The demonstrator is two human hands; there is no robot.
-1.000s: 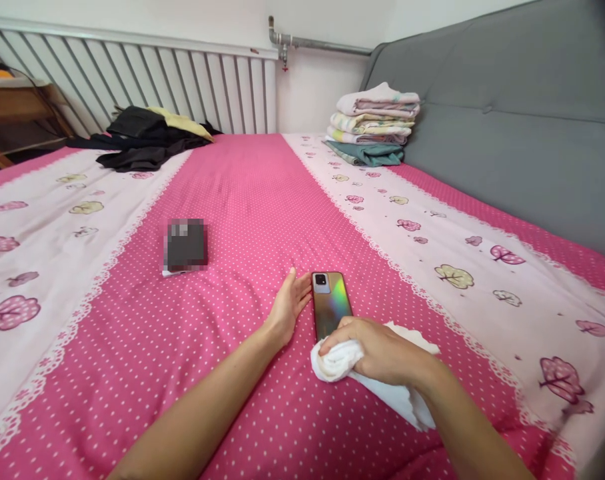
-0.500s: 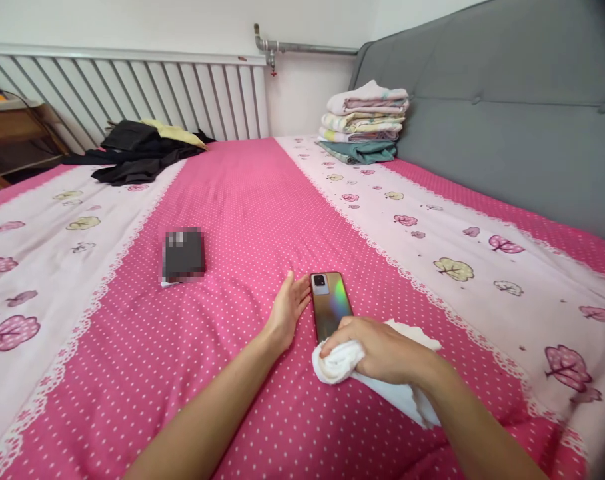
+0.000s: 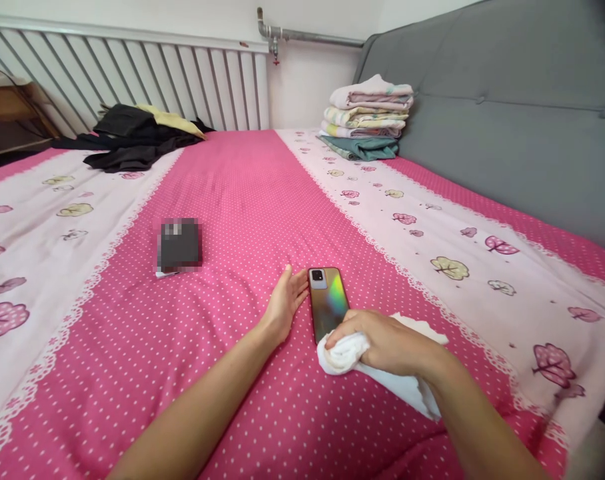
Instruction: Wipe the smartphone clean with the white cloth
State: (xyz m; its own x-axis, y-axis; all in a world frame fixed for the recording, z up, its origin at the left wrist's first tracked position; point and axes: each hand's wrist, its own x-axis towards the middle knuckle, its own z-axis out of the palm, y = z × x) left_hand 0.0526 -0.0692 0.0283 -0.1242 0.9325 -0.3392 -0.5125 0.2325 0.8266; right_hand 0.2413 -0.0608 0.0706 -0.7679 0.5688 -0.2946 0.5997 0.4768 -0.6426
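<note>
A smartphone (image 3: 327,303) lies back up on the pink bedsheet, its camera block at the far left corner and a rainbow sheen across its shiny back. My left hand (image 3: 286,297) rests beside its left edge, fingers stretched out, with the fingertips at the phone's side. A white cloth (image 3: 345,352) is bunched in my right hand (image 3: 377,337), whose fingers are closed round it at the phone's near end. Part of the cloth trails out under the wrist to the right. The phone's lower right corner is hidden by my right hand and the cloth.
A blurred dark square item (image 3: 179,245) lies on the bedsheet (image 3: 232,193) to the left. Dark and yellow clothes (image 3: 132,133) are heaped far left, before a white radiator (image 3: 182,80). Folded bedding (image 3: 370,117) is stacked by the grey headboard (image 3: 507,87).
The view has shifted slightly. My right hand and the cloth have moved a little to the right relative to the phone. My left hand stays at the phone's left edge.
</note>
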